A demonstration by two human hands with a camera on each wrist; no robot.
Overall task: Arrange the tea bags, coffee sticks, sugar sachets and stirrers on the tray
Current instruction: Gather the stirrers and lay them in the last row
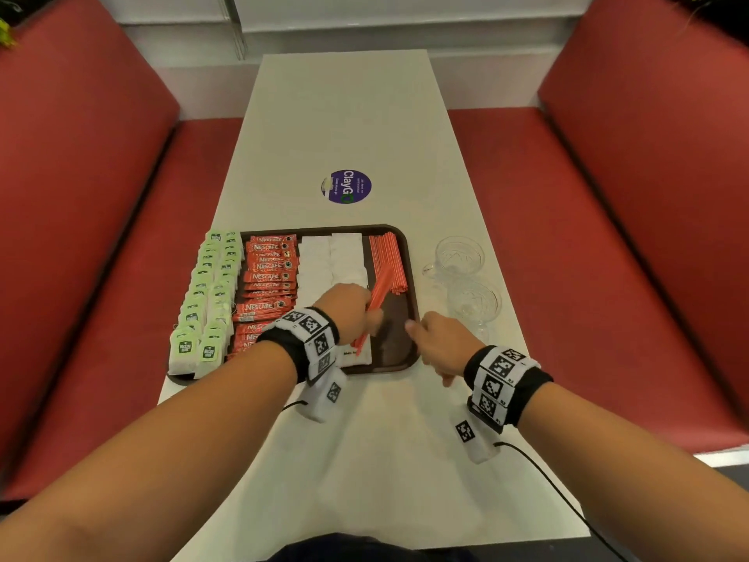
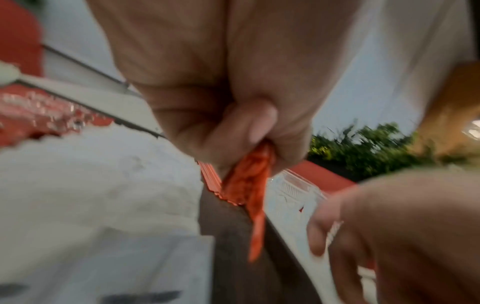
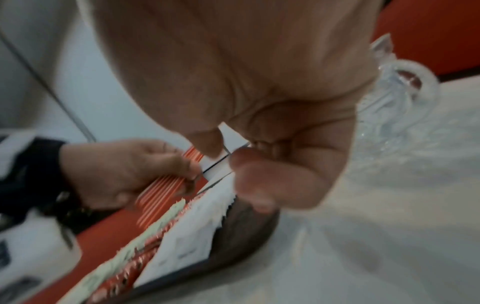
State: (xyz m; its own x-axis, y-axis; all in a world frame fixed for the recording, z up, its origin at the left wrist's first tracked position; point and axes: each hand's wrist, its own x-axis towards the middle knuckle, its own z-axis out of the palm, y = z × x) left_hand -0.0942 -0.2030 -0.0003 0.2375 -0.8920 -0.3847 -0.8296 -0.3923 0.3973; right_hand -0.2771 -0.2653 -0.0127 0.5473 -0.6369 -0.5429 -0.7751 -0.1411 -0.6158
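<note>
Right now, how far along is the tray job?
Mostly done: tea bags, coffee sticks and sugar sachets lie in rows on the tray. In hand: left hand grips a stirrer bundle. Left: laying it beside the placed stirrers.

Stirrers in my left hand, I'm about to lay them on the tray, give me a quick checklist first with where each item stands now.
1. Grip: left hand holds the stirrer bundle: ok.
2. Landing spot: bare tray floor below the laid stirrers: ok.
3. Bundle parallel to the laid row: tilted, not ok.
4. Right hand out of the path: at the tray's edge, cannot tell.
5. Glass cups off the tray: ok.
6. Sugar sachets undisturbed: ok.
</note>
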